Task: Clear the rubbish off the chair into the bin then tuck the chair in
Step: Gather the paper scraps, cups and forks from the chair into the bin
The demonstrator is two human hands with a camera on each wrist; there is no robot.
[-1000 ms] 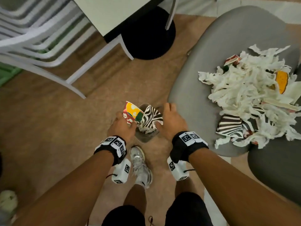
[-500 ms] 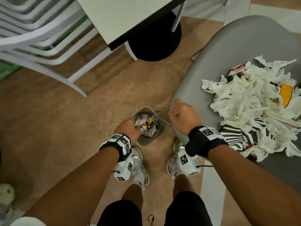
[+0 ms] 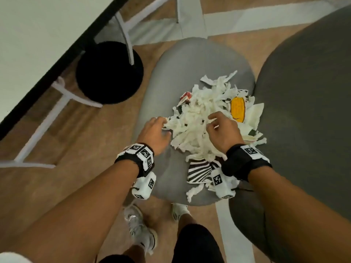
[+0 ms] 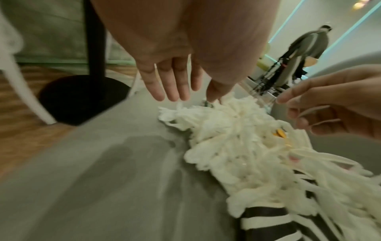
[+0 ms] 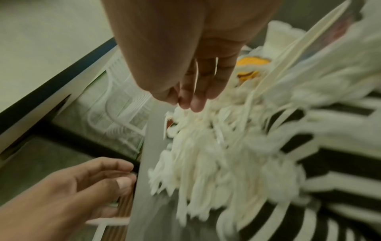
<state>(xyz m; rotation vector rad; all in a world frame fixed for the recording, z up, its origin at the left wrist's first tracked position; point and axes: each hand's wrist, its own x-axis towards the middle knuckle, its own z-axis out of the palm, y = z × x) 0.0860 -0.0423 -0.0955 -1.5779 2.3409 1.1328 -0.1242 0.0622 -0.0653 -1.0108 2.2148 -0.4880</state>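
Note:
A pile of shredded white paper (image 3: 197,128) lies on the grey chair seat (image 3: 190,59). A yellow scrap (image 3: 237,109) and a zebra-striped cup piece (image 3: 199,171) are mixed into it. My left hand (image 3: 158,128) is at the pile's left edge with its fingers (image 4: 175,84) straight, just over the shreds (image 4: 226,124). My right hand (image 3: 218,126) hovers over the middle of the pile. Its fingers (image 5: 198,97) point down, loosely bent, with the tips at the paper (image 5: 216,154). Neither hand holds anything. The bin is out of view.
A darker grey chair (image 3: 313,111) stands close on the right. The table's black round base (image 3: 109,73) and white top (image 3: 38,35) are at the left, with a white frame (image 3: 47,118) beside them. My shoes (image 3: 140,230) stand below the seat. A person (image 4: 309,42) is far off.
Both hands rose from the bin on the floor, where they left the cup pieces, and moved right onto the chair's paper pile. The bin has left the view.

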